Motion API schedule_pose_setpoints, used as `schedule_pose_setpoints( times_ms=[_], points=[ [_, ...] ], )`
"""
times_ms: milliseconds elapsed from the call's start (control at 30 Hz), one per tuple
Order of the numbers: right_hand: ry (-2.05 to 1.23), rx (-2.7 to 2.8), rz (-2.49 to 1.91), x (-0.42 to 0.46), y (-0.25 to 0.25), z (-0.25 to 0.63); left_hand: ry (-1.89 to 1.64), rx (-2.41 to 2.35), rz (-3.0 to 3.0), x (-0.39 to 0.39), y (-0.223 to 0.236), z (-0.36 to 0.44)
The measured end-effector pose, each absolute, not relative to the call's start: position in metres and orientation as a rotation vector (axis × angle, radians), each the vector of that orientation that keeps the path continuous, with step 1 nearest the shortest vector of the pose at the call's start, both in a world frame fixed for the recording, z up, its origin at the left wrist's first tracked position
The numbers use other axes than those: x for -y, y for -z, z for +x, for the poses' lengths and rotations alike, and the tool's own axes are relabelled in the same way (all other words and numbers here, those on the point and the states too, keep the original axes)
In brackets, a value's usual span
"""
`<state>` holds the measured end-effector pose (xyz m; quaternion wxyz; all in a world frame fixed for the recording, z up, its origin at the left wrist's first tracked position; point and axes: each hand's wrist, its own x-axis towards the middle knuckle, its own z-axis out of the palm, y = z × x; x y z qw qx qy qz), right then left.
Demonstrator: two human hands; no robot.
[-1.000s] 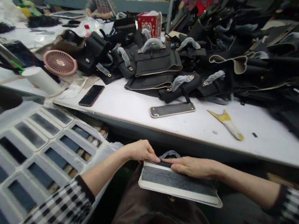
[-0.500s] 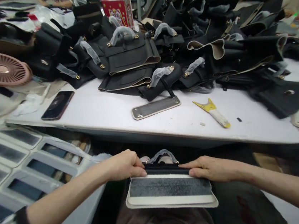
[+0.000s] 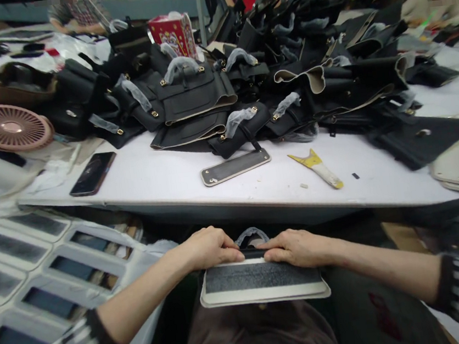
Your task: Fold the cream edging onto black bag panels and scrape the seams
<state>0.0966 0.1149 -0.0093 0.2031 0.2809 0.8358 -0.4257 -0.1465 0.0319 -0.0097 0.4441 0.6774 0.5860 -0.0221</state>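
Low in front of me, over my lap, is a black handbag piece (image 3: 261,274) with a grey panel edged in white facing up. Its carry handle (image 3: 252,234), wrapped in clear plastic, arches up at the far side. My left hand (image 3: 217,249) is closed on the black far edge, thumb on top, left of the middle. On the right, my right hand (image 3: 294,248) pinches the same edge, with the index finger stretched along it towards the handle. The undersides of both grips are hidden.
On the white table (image 3: 164,185) lie a phone (image 3: 92,174), a grey strip panel (image 3: 235,167) and a yellow-and-white tool (image 3: 316,169). Behind them black bags (image 3: 197,90) are heaped, beside a pink fan (image 3: 11,126). Framed panels (image 3: 12,249) fill the left side. Other people sit beyond.
Both hands have slid inward along the black edge, so they are closer together. The camera view has shifted slightly, bringing more of the people at the back into sight.
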Motion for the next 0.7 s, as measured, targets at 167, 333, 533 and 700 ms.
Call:
schedule_pose_setpoints(
  times_ms=[167, 333, 533, 700],
  points=[
    [1.222, -2.468, 0.969, -0.106, 0.011, 0.081, -0.013, -1.546, 1.848, -0.033, 0.017, -0.131],
    [1.572, -2.592, 1.610, -0.089, 0.022, 0.120, -0.393, -1.647, 1.968, -0.001, 0.010, -0.113],
    [2.229, -1.600, 2.606, -0.012, 0.102, 0.179, -0.727, -1.659, 1.928, 0.045, 0.001, -0.061],
    [2.799, -0.965, 2.466, 0.033, 0.154, 0.142, -0.652, -1.597, 1.972, 0.048, 0.008, -0.020]
  ],
)
